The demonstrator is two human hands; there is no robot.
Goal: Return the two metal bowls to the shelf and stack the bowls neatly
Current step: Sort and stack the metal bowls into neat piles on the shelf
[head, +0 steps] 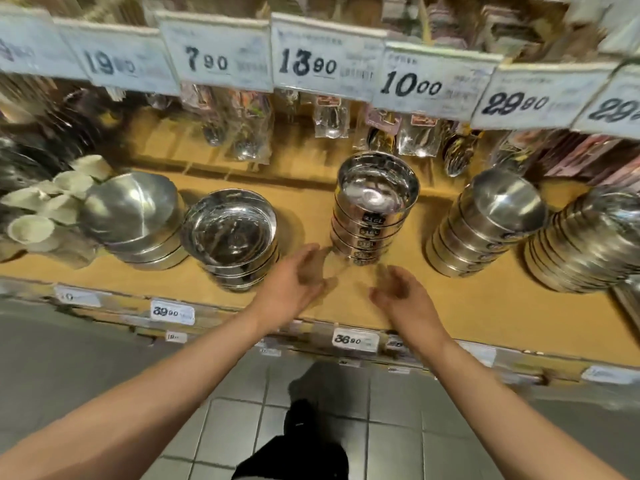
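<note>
Both hands are hovering empty over the front of the wooden shelf (467,306), so the placing step is looking finished and the tidying step is the one in hand: the metal bowls are already sitting on the shelf in stacks, and the tall stack of bowls (372,209) directly ahead of the hands is the one they are flanking. The left hand (291,282) is reaching in with its palm turned inward and fingers loosely spread, fingertips lying just beside the base of that stack (motion blur is making it hard to say whether they are touching it). The right hand (401,299) is mirroring it from the other side, fingers relaxed and slightly bent, a little nearer the shelf edge and apart from the stack. Neither grip is holding anything; both are released. The stack is leaning slightly and its rims are not quite lining up, so the next move is probably calling for both palms to be closing on its sides and nudging it square. A shorter stack of wider bowls (230,237) is standing to the left and another stack (485,223) to the right, both close enough that a careless nudge could be knocking metal against metal.
</note>
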